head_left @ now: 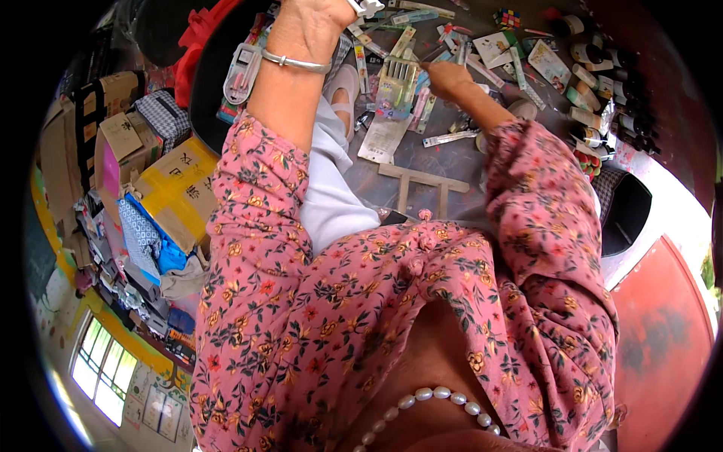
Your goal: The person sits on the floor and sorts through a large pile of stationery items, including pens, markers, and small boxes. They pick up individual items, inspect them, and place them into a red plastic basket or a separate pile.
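As our right hand (449,79) rests beside a clear slotted plastic pack (396,98), presumably to steady it among slim packets (450,138), we cannot tell whether either grip pinches, the left hand (316,9) being cropped.

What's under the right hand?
Can't tell: the right hand covers whatever lies directly beneath. Around it show a clear plastic case to the left and slim packets close by.

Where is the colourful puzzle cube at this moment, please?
The puzzle cube is near the top edge of the head view, right of centre, just above a white picture card and beyond the right hand.
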